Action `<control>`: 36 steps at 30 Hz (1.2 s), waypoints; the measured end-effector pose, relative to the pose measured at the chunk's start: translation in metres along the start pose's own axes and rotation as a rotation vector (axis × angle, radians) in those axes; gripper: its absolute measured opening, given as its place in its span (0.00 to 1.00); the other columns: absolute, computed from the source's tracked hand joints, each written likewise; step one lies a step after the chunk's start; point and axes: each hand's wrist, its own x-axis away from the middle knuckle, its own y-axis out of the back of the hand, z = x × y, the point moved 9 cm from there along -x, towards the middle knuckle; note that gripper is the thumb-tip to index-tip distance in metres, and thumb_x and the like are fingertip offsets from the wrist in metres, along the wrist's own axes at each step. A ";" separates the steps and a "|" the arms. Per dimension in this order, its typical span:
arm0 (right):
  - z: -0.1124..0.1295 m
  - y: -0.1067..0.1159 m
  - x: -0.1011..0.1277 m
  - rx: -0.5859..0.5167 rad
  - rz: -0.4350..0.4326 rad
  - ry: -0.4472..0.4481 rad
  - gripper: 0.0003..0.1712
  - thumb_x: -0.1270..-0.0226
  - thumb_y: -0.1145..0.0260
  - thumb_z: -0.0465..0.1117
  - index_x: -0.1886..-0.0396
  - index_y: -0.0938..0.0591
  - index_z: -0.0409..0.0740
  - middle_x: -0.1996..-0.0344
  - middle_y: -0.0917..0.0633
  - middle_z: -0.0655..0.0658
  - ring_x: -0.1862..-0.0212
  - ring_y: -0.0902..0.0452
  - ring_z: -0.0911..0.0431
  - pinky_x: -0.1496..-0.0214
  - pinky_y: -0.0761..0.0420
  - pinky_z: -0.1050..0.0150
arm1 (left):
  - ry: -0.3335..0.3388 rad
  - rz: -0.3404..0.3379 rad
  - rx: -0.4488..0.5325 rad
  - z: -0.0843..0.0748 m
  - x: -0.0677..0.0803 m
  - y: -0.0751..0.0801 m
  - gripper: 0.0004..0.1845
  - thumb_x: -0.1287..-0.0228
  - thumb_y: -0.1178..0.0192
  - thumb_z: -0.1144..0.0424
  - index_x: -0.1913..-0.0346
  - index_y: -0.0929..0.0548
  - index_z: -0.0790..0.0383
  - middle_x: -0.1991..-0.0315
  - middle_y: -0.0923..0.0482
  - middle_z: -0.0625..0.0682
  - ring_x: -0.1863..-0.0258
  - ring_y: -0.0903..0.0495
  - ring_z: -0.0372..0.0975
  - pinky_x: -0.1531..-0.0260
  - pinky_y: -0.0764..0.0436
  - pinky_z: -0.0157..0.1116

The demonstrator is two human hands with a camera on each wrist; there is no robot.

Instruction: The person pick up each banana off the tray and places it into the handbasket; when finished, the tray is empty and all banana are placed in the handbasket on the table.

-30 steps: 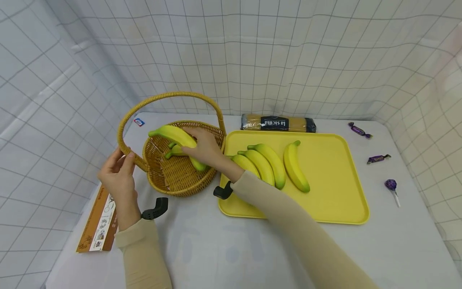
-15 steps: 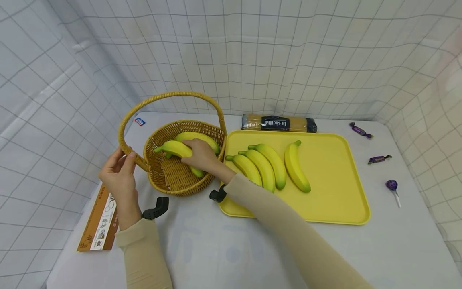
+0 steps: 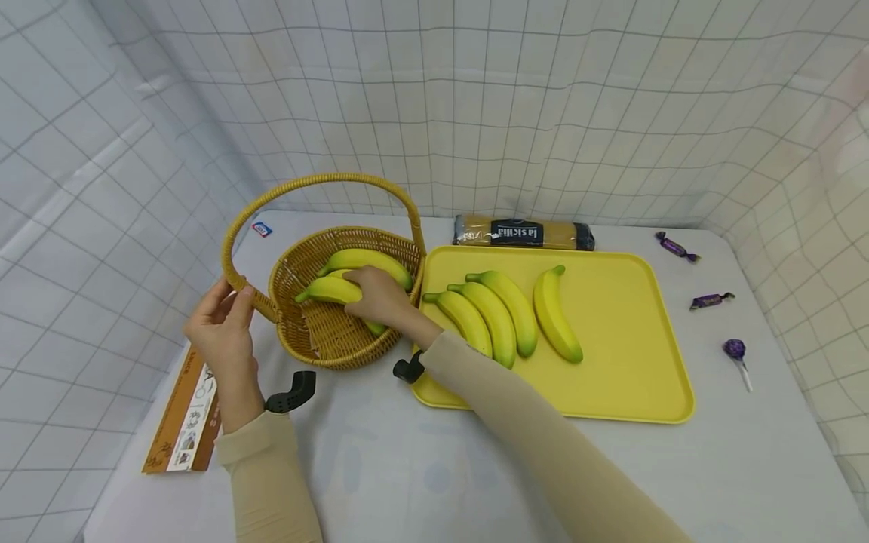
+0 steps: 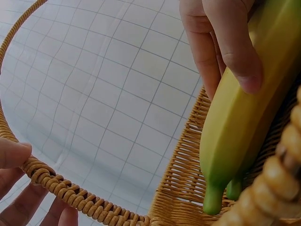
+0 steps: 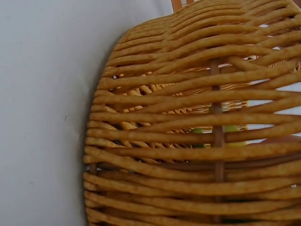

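A wicker basket point(image 3: 326, 345) with a tall arched handle point(image 3: 326, 179) stands at the left of the table. My left hand point(image 3: 227, 324) pinches the lower left part of that handle between thumb and fingers. Inside the basket, my right hand point(image 3: 383, 298) holds a yellow banana point(image 3: 329, 290), its green stem pointing left. Thumb on one side, fingers on the other, it shows closely in the left wrist view point(image 4: 244, 127). Behind it lies another banana point(image 3: 370, 262), and part of a further one shows between them. Basket weave point(image 5: 197, 150) fills most of the right wrist view.
Right of the basket, a yellow tray point(image 3: 624, 339) bears several bananas point(image 3: 505, 309). A pasta packet point(image 3: 523, 232) lies behind it. Two purple-wrapped candies point(image 3: 679, 247) and a lollipop point(image 3: 735, 348) lie far right. A brown-orange box point(image 3: 183, 418) lies near my left forearm.
My right hand has lowered the banana from above the basket's middle down among the other bananas inside. The back banana shows more fully now. My left hand has stayed on the handle.
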 end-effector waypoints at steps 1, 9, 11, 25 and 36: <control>0.000 -0.001 0.000 0.014 0.006 -0.003 0.33 0.38 0.31 0.45 0.32 0.27 0.45 0.39 0.20 0.47 0.38 0.25 0.54 0.41 0.23 0.63 | 0.002 -0.002 0.001 0.000 0.000 0.000 0.15 0.42 0.32 0.72 0.51 0.13 0.63 0.61 0.16 0.47 0.63 0.18 0.35 0.61 0.17 0.22; -0.002 -0.005 -0.001 0.083 0.017 -0.040 0.31 0.38 0.30 0.47 0.35 0.23 0.47 0.44 0.18 0.47 0.45 0.24 0.56 0.49 0.20 0.65 | 0.012 -0.009 0.007 0.002 -0.001 0.001 0.15 0.43 0.32 0.72 0.51 0.13 0.63 0.62 0.16 0.46 0.63 0.18 0.35 0.61 0.17 0.22; -0.001 -0.004 0.000 0.093 0.018 -0.045 0.30 0.37 0.30 0.47 0.36 0.23 0.46 0.45 0.19 0.47 0.45 0.24 0.56 0.48 0.20 0.64 | 0.014 -0.008 0.007 0.001 -0.001 0.001 0.15 0.43 0.32 0.72 0.51 0.13 0.63 0.62 0.16 0.46 0.63 0.18 0.35 0.61 0.17 0.22; -0.003 -0.008 -0.001 0.151 0.018 -0.071 0.29 0.37 0.31 0.50 0.37 0.22 0.48 0.44 0.21 0.45 0.45 0.26 0.52 0.52 0.20 0.62 | 0.021 0.000 0.016 0.002 -0.001 0.000 0.15 0.42 0.32 0.72 0.51 0.13 0.63 0.60 0.16 0.47 0.61 0.18 0.35 0.61 0.17 0.22; -0.002 -0.008 0.000 0.192 0.024 -0.083 0.29 0.36 0.31 0.53 0.36 0.22 0.51 0.44 0.22 0.46 0.45 0.27 0.52 0.53 0.22 0.63 | 0.020 0.004 0.029 0.002 -0.001 0.000 0.15 0.42 0.33 0.73 0.50 0.13 0.64 0.60 0.17 0.48 0.61 0.18 0.36 0.60 0.17 0.23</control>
